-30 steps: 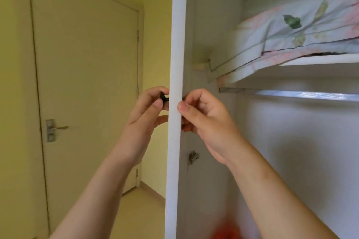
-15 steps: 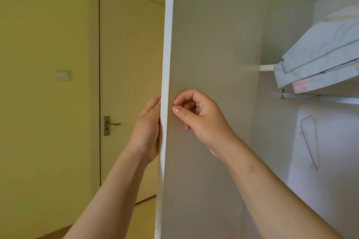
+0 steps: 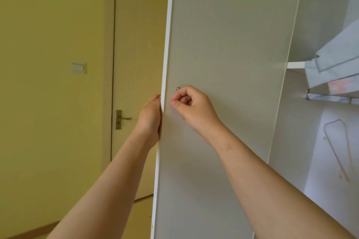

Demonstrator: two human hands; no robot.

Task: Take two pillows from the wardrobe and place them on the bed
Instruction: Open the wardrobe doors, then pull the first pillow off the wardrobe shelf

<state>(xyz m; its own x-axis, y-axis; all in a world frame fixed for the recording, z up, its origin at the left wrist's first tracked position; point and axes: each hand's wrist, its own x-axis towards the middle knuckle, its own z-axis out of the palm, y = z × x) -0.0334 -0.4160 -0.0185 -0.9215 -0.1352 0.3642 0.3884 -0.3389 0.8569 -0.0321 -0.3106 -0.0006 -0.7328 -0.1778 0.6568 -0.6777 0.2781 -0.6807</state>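
On wardrobe shelf (image 3: 295, 64): stacked pillows (image 3: 334, 66) overhanging edge.

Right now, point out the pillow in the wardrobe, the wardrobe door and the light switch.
pillow (image 3: 336, 66): head view, on its pale blue cover near the front corner.
wardrobe door (image 3: 223, 44): head view, on its bare inner face.
light switch (image 3: 78, 67): head view, on the middle of its plate.

Home bedroom, seen at an open wardrobe (image 3: 281, 141).
Right of frame: white wardrobe door (image 3: 223, 44), 1 shelf (image 3: 295, 64) carrying stacked pillows (image 3: 334, 64), 1 metal hanging rail (image 3: 328, 98) beneath, 1 wire hanger (image 3: 339, 149) lower right.
Left of frame: yellow wall (image 3: 48, 122), 1 light switch (image 3: 78, 67), 1 cream room door (image 3: 139, 44) with lever handle (image 3: 124, 118).
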